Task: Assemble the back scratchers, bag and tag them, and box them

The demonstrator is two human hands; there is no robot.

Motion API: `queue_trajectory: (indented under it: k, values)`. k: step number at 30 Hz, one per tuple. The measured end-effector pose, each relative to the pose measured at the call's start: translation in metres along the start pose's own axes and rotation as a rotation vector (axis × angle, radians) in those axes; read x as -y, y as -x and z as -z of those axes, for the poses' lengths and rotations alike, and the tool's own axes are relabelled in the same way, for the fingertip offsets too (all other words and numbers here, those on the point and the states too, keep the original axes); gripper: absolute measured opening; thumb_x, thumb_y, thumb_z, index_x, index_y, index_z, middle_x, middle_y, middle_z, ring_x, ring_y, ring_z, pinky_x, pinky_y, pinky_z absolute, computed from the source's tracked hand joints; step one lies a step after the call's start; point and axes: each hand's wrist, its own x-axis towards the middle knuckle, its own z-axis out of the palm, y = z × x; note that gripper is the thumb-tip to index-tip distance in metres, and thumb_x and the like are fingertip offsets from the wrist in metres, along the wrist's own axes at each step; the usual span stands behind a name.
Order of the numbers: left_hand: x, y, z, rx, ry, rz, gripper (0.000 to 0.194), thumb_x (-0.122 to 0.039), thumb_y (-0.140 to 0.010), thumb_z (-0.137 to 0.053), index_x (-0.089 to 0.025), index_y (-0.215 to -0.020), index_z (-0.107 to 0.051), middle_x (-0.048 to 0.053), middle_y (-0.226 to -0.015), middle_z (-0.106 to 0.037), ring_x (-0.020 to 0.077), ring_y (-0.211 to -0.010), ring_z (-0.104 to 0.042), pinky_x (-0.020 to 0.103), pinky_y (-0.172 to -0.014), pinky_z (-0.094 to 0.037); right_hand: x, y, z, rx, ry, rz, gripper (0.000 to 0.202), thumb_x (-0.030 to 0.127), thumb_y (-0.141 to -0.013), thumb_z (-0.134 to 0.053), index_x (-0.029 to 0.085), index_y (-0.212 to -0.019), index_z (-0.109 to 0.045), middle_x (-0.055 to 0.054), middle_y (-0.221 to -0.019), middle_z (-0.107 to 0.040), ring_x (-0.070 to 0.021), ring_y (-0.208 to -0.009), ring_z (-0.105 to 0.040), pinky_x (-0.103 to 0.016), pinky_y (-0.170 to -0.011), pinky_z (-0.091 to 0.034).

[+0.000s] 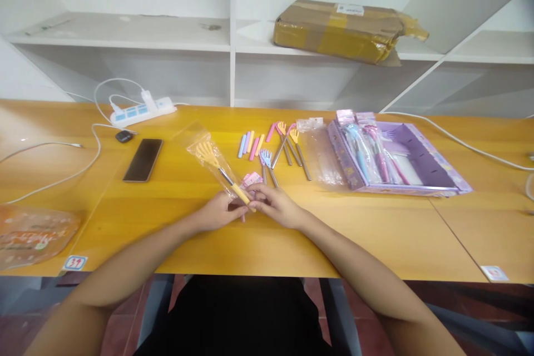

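A yellow back scratcher (241,193) with a claw-shaped head lies inside a clear plastic bag (192,147), its head pointing away from me to the upper left. My left hand (219,212) is closed around the lower end of the bagged scratcher. My right hand (278,206) pinches at the same handle end, fingertips close to the left thumb. A pink card (252,179) shows just behind my fingers. Beyond my hands lie several loose claw heads on metal rods (287,147) and several coloured handle tubes (251,144).
Right of the loose parts are clear bags (327,158) and a purple display box (448,181) holding bagged back scratchers (377,150). At left are a phone (143,160), a power strip (144,112) and an orange-printed bag (37,236). A taped carton (334,30) sits on the shelf.
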Motion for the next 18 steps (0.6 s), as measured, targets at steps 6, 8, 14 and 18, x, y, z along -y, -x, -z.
queue_trajectory:
  k: [6, 8, 14, 18]
  values:
    - [0.004, -0.002, 0.001, 0.010, -0.008, -0.015, 0.025, -0.038, -0.099, -0.064, -0.016, -0.106, -0.073, 0.007, -0.089, -0.076, 0.0189, -0.076, -0.069, 0.032, -0.075, -0.057, 0.003, 0.000, 0.001, -0.032, 0.039, -0.008, 0.036, 0.048, -0.113, -0.046, 0.021, -0.131, -0.061, 0.002, -0.079, -0.065, -0.0132, -0.068, -0.059, -0.025, -0.070, -0.049]
    - [0.002, -0.003, 0.000, -0.007, 0.021, -0.024, 0.025, -0.036, -0.096, -0.068, -0.015, -0.108, -0.072, 0.007, -0.092, -0.076, 0.0178, -0.075, -0.067, 0.030, -0.070, -0.056, 0.002, 0.000, 0.001, -0.027, 0.032, -0.024, 0.038, 0.049, -0.114, -0.042, 0.021, -0.131, -0.062, 0.003, -0.074, -0.062, -0.0135, -0.066, -0.059, -0.026, -0.069, -0.050]
    - [-0.019, 0.007, 0.001, 0.206, 0.013, 0.060, 0.018, -0.020, -0.087, -0.063, -0.017, -0.102, -0.074, -0.001, -0.072, -0.069, 0.0133, -0.055, -0.059, 0.025, -0.055, -0.048, -0.004, -0.002, 0.002, -0.144, -0.297, -0.078, 0.051, 0.064, -0.107, -0.051, 0.023, -0.138, -0.053, 0.003, -0.080, -0.062, -0.0103, -0.054, -0.053, -0.022, -0.047, -0.044]
    - [-0.033, 0.016, -0.002, 0.474, -0.052, 0.099, 0.015, -0.021, -0.091, -0.061, -0.021, -0.094, -0.076, -0.002, -0.066, -0.070, 0.0129, -0.048, -0.060, 0.025, -0.054, -0.048, -0.002, -0.007, 0.006, -0.208, -0.556, -0.220, 0.054, 0.066, -0.094, -0.072, 0.021, -0.121, -0.060, 0.002, -0.079, -0.067, -0.0083, -0.044, -0.051, -0.020, -0.034, -0.038]
